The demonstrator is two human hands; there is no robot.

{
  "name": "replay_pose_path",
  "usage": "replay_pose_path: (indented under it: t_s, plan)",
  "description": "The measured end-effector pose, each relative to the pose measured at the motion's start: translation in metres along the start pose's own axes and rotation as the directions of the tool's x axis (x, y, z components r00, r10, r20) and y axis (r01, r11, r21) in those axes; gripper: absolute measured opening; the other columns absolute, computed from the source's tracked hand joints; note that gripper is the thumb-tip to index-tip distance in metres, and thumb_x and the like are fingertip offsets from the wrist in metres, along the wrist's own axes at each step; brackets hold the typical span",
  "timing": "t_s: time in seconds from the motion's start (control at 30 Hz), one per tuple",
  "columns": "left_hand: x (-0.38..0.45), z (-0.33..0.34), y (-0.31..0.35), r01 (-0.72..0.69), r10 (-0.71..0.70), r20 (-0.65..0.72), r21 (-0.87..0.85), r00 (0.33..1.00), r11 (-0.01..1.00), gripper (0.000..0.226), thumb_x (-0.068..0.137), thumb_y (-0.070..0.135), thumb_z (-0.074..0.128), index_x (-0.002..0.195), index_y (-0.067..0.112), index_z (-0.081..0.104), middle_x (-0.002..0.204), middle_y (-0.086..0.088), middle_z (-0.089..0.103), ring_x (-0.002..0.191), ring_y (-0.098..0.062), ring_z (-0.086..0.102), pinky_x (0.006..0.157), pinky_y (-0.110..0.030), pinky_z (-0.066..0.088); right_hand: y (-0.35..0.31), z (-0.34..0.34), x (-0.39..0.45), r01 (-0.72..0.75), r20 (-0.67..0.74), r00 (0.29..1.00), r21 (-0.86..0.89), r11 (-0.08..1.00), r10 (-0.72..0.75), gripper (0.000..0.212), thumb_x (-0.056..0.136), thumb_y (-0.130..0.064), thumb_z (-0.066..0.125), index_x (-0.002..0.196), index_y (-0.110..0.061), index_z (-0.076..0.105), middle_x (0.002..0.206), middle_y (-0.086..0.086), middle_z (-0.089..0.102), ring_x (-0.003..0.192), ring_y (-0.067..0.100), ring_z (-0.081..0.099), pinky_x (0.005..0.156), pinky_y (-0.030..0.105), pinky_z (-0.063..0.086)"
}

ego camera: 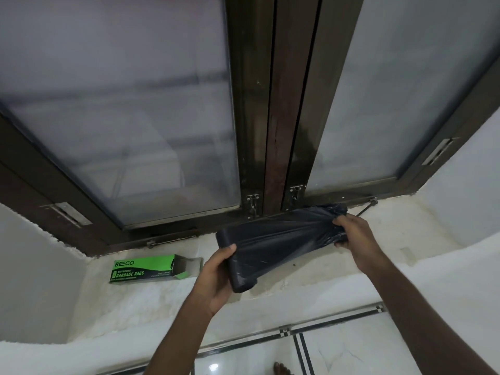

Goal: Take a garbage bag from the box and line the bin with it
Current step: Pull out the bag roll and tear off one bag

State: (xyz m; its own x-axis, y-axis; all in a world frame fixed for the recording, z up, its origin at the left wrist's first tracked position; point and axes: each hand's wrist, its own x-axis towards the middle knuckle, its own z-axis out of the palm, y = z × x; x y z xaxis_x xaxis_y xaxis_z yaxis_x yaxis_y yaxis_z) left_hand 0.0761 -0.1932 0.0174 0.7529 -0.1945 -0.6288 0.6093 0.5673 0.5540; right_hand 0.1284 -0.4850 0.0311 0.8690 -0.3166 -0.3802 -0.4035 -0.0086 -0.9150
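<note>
Both hands hold a black bag roll above the window sill.
The left hand grips the garbage bag roll at its near-left end, the right hand pinches the far-right end; its long axis runs near-left to far-right. The green box, probably open, lies left on the sill.

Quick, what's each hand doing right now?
Left hand: grips the roll of black garbage bags.
Right hand: pinches the loose bag end, pulling it out.
</note>
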Motion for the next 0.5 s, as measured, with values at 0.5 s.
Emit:
replay_pose_path:
  t_s: [0.5]
  plan:
    - [0.001,0.008,-0.006,0.026,-0.026,-0.013,-0.047,1.0,0.999,0.042,0.081,0.021,0.067,0.121,0.012,0.062,0.114,-0.017,0.07,0.104,-0.037,0.063,0.079,-0.044,0.055,-0.001,-0.064,0.045,0.045,-0.162,0.984,-0.178,0.983,-0.075,0.015,0.092,-0.011,0.059,0.078,-0.012,0.063,0.074,0.009,0.058,0.069,0.023,0.051,0.058,0.031,0.041]
